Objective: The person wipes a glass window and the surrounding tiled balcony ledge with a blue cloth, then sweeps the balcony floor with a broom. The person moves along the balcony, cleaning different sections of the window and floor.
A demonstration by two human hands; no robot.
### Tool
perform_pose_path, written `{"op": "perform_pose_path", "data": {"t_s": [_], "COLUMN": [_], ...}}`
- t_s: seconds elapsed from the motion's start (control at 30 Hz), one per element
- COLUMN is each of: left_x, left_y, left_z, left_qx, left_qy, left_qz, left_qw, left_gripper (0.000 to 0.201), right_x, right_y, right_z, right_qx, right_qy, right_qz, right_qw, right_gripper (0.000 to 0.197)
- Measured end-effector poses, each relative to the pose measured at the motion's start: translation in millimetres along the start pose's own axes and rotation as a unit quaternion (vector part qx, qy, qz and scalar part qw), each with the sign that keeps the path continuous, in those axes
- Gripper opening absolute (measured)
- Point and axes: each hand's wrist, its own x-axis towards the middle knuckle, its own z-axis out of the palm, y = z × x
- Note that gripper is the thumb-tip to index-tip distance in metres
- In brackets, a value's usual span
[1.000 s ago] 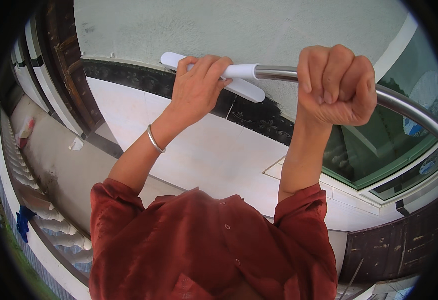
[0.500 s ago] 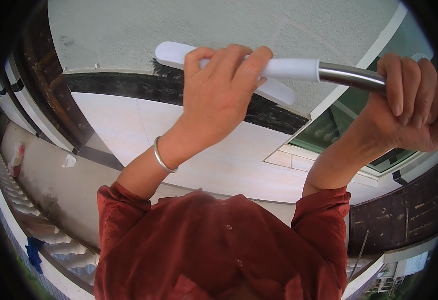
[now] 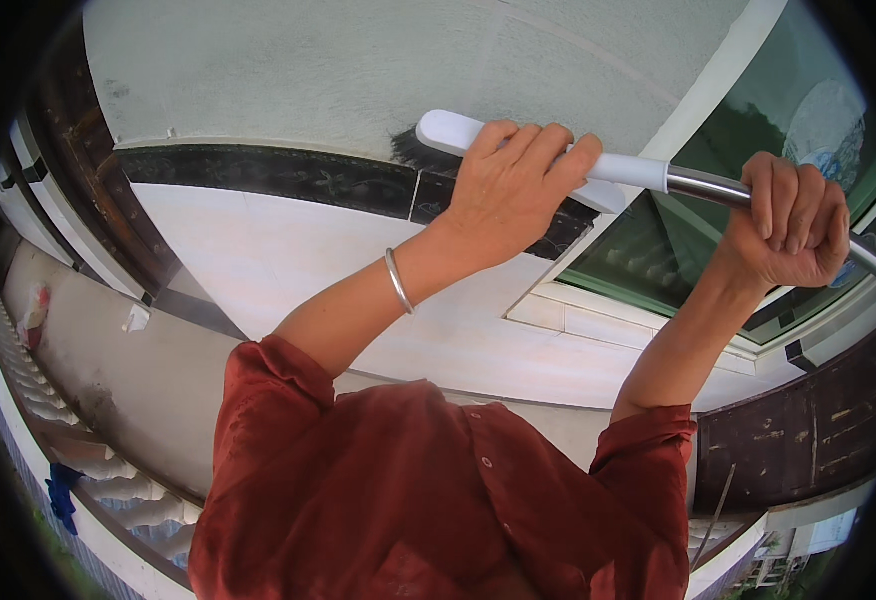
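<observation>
A broom [image 3: 636,170] with a white head, dark bristles and a shiny metal handle is held raised in front of the wall, its handle running off to the right. My left hand [image 3: 518,190], with a silver bangle on the wrist, wraps round the white neck by the head. My right hand [image 3: 790,222] is closed round the metal handle farther right. The dark bristles [image 3: 420,152] show at the head's left end, by the black tile band [image 3: 278,180]; I cannot tell whether they touch the wall. My left hand hides the middle of the head.
Above the black band is a rough grey wall [image 3: 308,75]; pale tiles [image 3: 288,235] lie below it. A green glass window [image 3: 728,160] with a white frame stands at right. Dark wooden doors [image 3: 788,440] are at both sides. A balustrade [image 3: 143,495] with a blue cloth [image 3: 62,495] runs lower left.
Both hands keep their grip on the broom. The broom head and my left hand have moved right and slightly down; my right hand has shifted a little left, showing more handle beyond it.
</observation>
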Motion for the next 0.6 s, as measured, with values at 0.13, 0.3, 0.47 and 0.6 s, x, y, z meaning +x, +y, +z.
{"op": "perform_pose_path", "data": {"t_s": [0.13, 0.3, 0.47, 0.6], "left_x": [-19.5, -48.3, -73.5, -61.7], "left_y": [-41.7, -102.4, -163.3, -188.8], "left_z": [-43.8, -119.1, -203.0, -264.6], "left_qx": [0.040, 0.100, 0.188, 0.269], "left_qy": [-0.046, -0.109, -0.087, -0.039], "left_qz": [-0.029, -0.096, -0.112, -0.092], "left_qw": [0.998, 0.984, 0.972, 0.958], "left_gripper": [0.035, 0.030, 0.031, 0.032], "right_x": [14.2, 43.3, 63.2, 102.7], "right_y": [71.9, 167.6, 244.4, 265.0], "right_z": [20.2, 70.3, 140.6, 179.2], "right_qx": [0.084, 0.080, 0.049, 0.080], "right_qy": [-0.012, -0.002, -0.015, -0.030], "right_qz": [-0.011, 0.011, 0.024, 0.016], "right_qw": [0.996, 0.997, 0.998, 0.996], "right_gripper": [0.039, 0.039, 0.036, 0.035]}}
